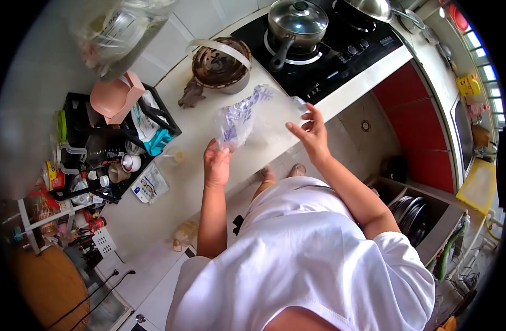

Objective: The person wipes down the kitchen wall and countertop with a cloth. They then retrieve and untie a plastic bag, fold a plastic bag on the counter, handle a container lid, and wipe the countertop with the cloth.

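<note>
- Left hand (216, 163): fingers closed on the near, bunched edge of the plastic bag (236, 122); thumb seen against the film.
- Right hand (313, 135): fingers partly curled, thumb apart from the index finger; the far corner of the bag is met at the fingertips. Firmness of that grip cannot be told.
- Bag: held between both hands, above the front edge of the table (200, 122). Thin, see-through, purple print on the crumpled left part.
- State of work, as judged: bag spread out in part, right side drawn fairly flat, left side in folds and not smoothed. No contents made out; no knot seen. Whether the mouth is parted cannot be told.
- Just beyond the bag: bucket (233, 87) with a pale handle, inside darkly stained, touched by neither hand; a brown crumpled item (192, 94) beside it.
- Farther, towards the right: lidded pot (297, 43) set on the black stove (341, 69).
- Towards the left: black crate (75, 107), crowded, with a pink container (116, 99) at its top; a white packet (150, 183) lies near it.
</note>
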Motion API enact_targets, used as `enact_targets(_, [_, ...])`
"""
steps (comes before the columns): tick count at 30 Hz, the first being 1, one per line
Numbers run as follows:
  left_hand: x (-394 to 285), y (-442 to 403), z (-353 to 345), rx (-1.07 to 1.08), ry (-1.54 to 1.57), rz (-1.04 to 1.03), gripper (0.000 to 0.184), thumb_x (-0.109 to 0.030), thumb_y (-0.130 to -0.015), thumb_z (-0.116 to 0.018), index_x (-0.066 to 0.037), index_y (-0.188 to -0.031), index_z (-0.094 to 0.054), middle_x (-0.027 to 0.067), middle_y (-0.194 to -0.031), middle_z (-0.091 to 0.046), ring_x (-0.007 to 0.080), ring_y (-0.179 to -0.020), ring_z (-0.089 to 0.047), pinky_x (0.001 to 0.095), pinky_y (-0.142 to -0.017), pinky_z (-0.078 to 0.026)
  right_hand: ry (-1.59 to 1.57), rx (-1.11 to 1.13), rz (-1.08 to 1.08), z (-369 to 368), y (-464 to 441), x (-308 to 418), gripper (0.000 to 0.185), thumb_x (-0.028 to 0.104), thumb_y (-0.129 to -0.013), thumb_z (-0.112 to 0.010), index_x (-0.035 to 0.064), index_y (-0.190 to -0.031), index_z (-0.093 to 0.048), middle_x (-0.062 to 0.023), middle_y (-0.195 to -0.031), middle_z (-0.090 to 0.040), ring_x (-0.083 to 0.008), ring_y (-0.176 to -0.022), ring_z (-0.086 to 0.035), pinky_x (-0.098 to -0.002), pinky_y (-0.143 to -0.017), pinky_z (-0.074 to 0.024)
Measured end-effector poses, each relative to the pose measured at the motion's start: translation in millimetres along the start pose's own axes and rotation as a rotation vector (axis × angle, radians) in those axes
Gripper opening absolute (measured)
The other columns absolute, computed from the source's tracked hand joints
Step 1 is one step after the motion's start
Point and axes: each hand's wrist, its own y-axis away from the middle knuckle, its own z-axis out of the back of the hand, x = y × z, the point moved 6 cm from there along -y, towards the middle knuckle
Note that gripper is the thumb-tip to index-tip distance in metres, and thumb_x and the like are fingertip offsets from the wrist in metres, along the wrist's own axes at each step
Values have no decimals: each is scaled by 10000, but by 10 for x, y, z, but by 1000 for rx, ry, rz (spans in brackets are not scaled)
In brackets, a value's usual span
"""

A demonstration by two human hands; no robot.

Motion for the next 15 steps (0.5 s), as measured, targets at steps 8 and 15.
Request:
enact_targets(8, [140, -64, -241, 61, -120, 0, 359, -32, -782, -622, -17, -1138, -583, 59, -1083, -638, 174, -1024, -578, 352, -964, -419, -98, 23, -219, 521, -233, -638, 710, 341, -723, -820, 47, -1286, -505, -87, -1090, -568, -157, -897, -542, -292, -814, -456])
enact_targets(15, [-32, 1, -1003, 179, -1116, -496, 333, -19, -735, -644, -52, -1066, -631, 80, -1053, -654, 246, -1004, -602, 351, -869, -478, -342, 297, -379, 257, -25, -579, 334, 364, -903, -632, 118, -1127, -603, 16, -1034, -627, -84, -975, -535, -289, -907, -388])
